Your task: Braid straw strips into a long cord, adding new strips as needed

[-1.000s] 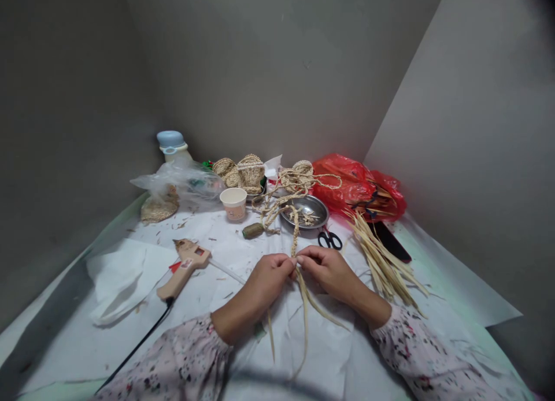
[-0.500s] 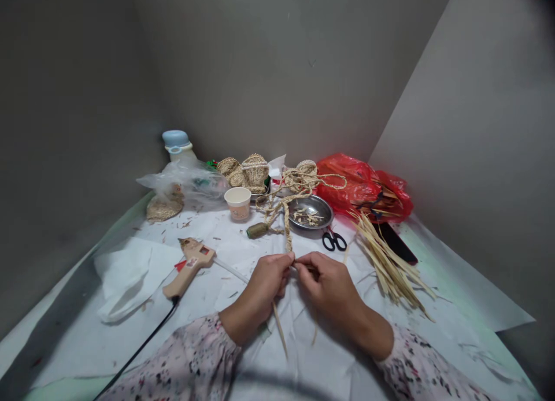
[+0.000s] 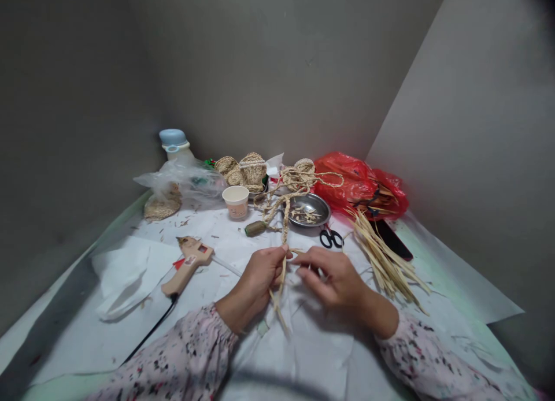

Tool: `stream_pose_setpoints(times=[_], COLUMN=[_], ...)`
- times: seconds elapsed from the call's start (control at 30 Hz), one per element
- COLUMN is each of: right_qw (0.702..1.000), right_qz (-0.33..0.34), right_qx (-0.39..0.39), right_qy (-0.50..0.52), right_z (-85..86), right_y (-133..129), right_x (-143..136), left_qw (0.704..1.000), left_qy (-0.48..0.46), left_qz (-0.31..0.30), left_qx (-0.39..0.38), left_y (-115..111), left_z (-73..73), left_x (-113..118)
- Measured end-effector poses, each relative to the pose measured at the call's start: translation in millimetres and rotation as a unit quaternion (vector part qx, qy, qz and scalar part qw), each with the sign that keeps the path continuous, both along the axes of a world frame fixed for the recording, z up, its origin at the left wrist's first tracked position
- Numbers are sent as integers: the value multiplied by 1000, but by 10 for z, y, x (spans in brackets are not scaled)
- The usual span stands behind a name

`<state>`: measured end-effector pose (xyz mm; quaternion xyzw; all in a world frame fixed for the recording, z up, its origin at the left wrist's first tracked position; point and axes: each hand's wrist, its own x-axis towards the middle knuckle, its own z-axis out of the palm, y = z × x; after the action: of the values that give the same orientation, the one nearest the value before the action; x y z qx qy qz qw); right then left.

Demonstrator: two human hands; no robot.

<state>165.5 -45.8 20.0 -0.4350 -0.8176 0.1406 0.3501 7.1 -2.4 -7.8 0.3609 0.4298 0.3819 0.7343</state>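
A braided straw cord (image 3: 285,225) runs from the pile at the back down to my left hand (image 3: 262,272), whose thumb and fingers pinch its near end. Loose straw strands (image 3: 280,311) hang below that pinch toward me. Just to the right, my right hand (image 3: 332,277) has its thumb and index finger apart, the fingertips close to a short strand that sticks out beside the braid. No strand shows between those fingertips. The other fingers of my right hand are curled.
A glue gun (image 3: 187,267) lies at left. Behind are a paper cup (image 3: 236,203), a spool (image 3: 255,228), a metal dish (image 3: 310,210) and scissors (image 3: 332,238). At right are straw strips (image 3: 385,262), a phone (image 3: 392,239) and a red bag (image 3: 351,184).
My right hand has opened its pinch and moved slightly away from the braid. More loose strands now show below my left hand, which still pinches the braid. The view has shifted slightly.
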Motion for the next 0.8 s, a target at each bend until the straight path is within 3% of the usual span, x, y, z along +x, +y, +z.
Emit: stream_pose_setpoints(times=[0.1,0.2,0.3,0.43,0.57,0.63,0.8], right_qw=[995,984,966,957,943,948,984], right_qz=[-96,-93,-91,-83,-60,-59,-67], right_qx=[-18,-90,-138,-174,-260,-249,-124], right_qy=[0,-125,-196,-215,-199,-190,-105], right_z=[181,242,187,71,31,74,333], right_y=[95,153,127,54,58,80,86], right_x=[271,564,740,749,669,627,487], left_qw=[1000,999,999,999,999,999,999], left_qy=[27,42,45,51,42,37,36], left_qz=[3,-5,-9,-2,-6,-8,-15], left_qx=[3,6,5,1,6,8,12], left_y=[1,2,4,-2,-2,0,-4], left_z=[1,-3,-4,-1,-11,-19,-10], left_x=[-4,-11,-14,-16,-17,-16,-7])
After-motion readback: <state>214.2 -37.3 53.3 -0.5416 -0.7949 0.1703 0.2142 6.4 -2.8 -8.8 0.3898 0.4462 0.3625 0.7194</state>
